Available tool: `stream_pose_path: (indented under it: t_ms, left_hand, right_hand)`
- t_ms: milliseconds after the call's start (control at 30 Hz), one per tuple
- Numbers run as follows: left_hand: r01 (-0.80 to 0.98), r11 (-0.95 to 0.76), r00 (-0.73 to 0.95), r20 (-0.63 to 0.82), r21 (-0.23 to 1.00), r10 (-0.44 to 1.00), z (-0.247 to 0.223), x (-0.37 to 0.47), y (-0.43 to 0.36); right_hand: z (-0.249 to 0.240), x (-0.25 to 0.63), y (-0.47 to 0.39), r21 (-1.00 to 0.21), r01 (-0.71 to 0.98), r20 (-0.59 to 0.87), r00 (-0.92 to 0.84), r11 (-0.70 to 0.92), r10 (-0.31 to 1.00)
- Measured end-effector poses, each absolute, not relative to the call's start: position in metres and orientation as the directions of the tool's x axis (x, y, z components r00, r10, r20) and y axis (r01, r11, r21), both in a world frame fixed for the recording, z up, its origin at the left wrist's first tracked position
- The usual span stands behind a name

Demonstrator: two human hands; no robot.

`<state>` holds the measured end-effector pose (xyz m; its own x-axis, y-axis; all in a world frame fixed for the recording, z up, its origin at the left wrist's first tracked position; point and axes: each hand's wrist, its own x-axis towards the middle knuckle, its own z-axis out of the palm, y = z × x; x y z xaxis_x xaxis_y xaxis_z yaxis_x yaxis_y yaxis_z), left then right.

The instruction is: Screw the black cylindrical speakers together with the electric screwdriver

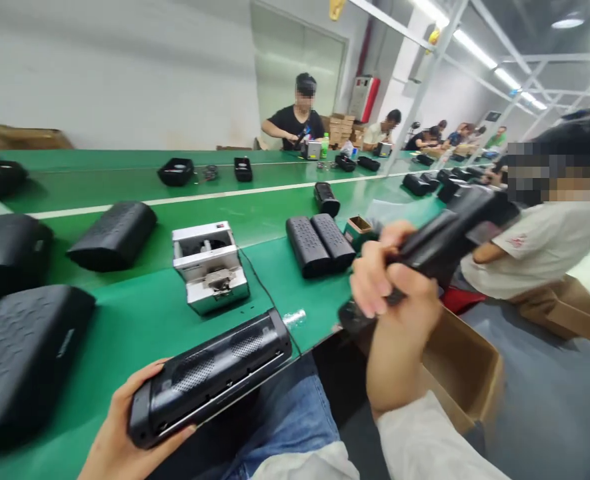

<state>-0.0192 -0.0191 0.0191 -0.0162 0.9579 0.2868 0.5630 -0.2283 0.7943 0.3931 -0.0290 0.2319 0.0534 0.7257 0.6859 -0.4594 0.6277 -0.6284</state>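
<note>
My left hand is wrapped around one end of a long black housing with perforated metal mesh along its rounded face. The housing lies tilted at the table's front edge, above my lap. Raised on the right, my right hand is closed around a long black object; motion blur hides its exact kind. Beyond the housing stands a small silver screw feeder with an open top and a thin black cord beside it. Two black textured covers sit side by side to its right.
Large black covers crowd the left of the green table. A small green-and-brown box stands beyond my right hand. Below the table edge at right is an open cardboard box. A co-worker sits close on the right; others work across the table.
</note>
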Motion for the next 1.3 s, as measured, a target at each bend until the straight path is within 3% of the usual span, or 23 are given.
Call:
stream_pose_path:
  t_ms: [100,233,333,433,600,900,1067,1200,1300]
  left_hand:
    - [0.580,-0.191,-0.112,0.310,0.792,0.944,0.045,-0.041,-0.012]
    - [0.471,-0.277,-0.225,0.418,0.837,0.880,0.115,-0.010,0.034]
    - [0.104,-0.234,-0.219,0.252,0.966,0.943,0.161,0.082,0.091]
    - [0.022,-0.136,-0.162,0.138,0.990,0.977,0.179,0.192,0.165]
    - [0.102,-0.048,-0.387,0.084,0.994,0.918,0.171,0.293,0.277]
    - [0.288,0.196,-0.627,0.030,0.938,0.779,0.124,0.283,0.311]
    - [0.423,0.188,-0.593,0.113,0.887,0.797,0.132,0.296,0.321]
    - [0.528,0.059,-0.450,0.220,0.847,0.865,0.187,0.298,0.354]
    - [0.608,-0.023,-0.308,0.262,0.794,0.914,0.231,0.252,0.377]
  right_hand:
    - [0.206,0.418,-0.027,-0.670,-0.569,0.583,-0.004,0.477,0.813]
    - [0.126,0.412,-0.009,-0.692,-0.702,0.374,-0.146,0.171,0.916]
    - [0.070,0.394,0.003,-0.688,-0.725,0.272,-0.234,0.019,0.934]
    - [0.031,0.385,0.012,-0.674,-0.734,0.176,-0.263,-0.078,0.949]
    - [0.002,0.388,0.025,-0.677,-0.720,0.043,-0.243,-0.151,0.969]
    - [-0.011,0.386,0.027,-0.736,-0.663,0.007,-0.216,-0.141,0.976]
    - [-0.012,0.389,0.026,-0.719,-0.674,-0.014,-0.229,-0.169,0.973]
    - [-0.012,0.392,0.026,-0.712,-0.679,-0.030,-0.223,-0.177,0.974]
    - [-0.013,0.393,0.025,-0.712,-0.676,-0.052,-0.222,-0.192,0.974]
